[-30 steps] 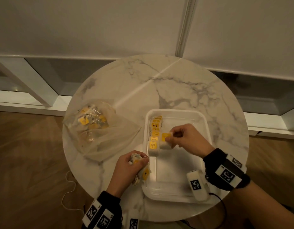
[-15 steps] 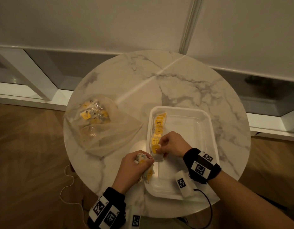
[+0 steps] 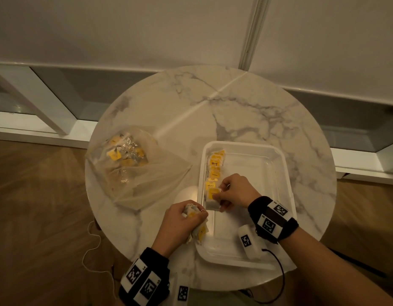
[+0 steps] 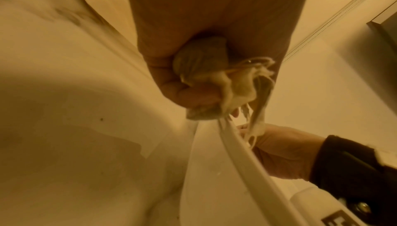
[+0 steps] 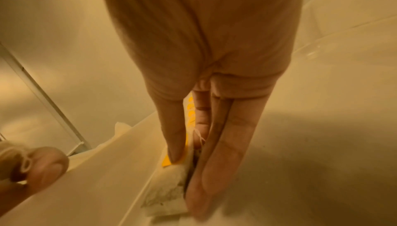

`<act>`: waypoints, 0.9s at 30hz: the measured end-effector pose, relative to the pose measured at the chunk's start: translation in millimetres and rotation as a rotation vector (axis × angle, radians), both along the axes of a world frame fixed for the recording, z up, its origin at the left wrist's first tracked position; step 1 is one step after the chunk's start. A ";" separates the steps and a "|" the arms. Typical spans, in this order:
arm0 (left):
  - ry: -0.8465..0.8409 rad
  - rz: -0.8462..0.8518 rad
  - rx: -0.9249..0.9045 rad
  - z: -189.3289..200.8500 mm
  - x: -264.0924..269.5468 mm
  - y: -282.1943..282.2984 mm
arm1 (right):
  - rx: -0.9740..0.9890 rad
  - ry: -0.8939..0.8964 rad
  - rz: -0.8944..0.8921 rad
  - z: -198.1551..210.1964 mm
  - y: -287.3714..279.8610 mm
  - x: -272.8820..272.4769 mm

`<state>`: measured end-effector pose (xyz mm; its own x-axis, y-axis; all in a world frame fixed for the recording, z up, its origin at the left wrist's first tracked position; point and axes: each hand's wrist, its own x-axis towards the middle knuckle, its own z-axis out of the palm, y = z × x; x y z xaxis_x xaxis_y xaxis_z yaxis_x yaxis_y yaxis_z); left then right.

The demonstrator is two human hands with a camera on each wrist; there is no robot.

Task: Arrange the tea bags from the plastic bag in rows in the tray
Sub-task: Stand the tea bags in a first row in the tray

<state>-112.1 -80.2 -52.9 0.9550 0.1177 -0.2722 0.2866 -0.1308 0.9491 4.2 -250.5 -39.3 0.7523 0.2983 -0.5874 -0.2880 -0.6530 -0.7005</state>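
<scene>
Paper tea bag (image 3: 213, 198) pinched by right hand (image 3: 235, 192) w/ near-straight fingers at tray (image 3: 281, 164) wall; left hand (image 3: 180, 224) fist-grips spare bags (image 3: 196, 228), strings may snag.

The table (image 3: 235, 111) top is white marble with grey veining. The tray (image 3: 281, 164) is translucent white plastic. The tea bags (image 3: 215, 171) in the tray carry yellow tags (two show dark lettering) over off-white paper. The plastic bag (image 3: 144, 173) is clear and shows yellow tags inside. Both wristbands (image 3: 272, 217) are black with white squares bearing black coded patterns. The floor (image 3: 36, 217) is brown wood with visible grain
</scene>
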 end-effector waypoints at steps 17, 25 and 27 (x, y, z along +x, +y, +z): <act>0.041 -0.015 0.025 1.9 1.7 2.1 | 0.026 0.022 0.002 -5.1 0.6 0.3; 0.071 -0.006 0.023 6.7 1.5 0.8 | -0.015 0.006 0.021 -4.6 3.7 1.1; 0.089 -0.004 0.015 7.4 1.9 1.2 | -0.012 -0.011 -0.003 -1.6 1.8 2.0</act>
<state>-110.2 -79.0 -45.6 0.9274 0.1189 -0.3546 0.3696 -0.1464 0.9176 6.1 -248.7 -41.0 0.7595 0.2895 -0.5825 -0.2821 -0.6603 -0.6960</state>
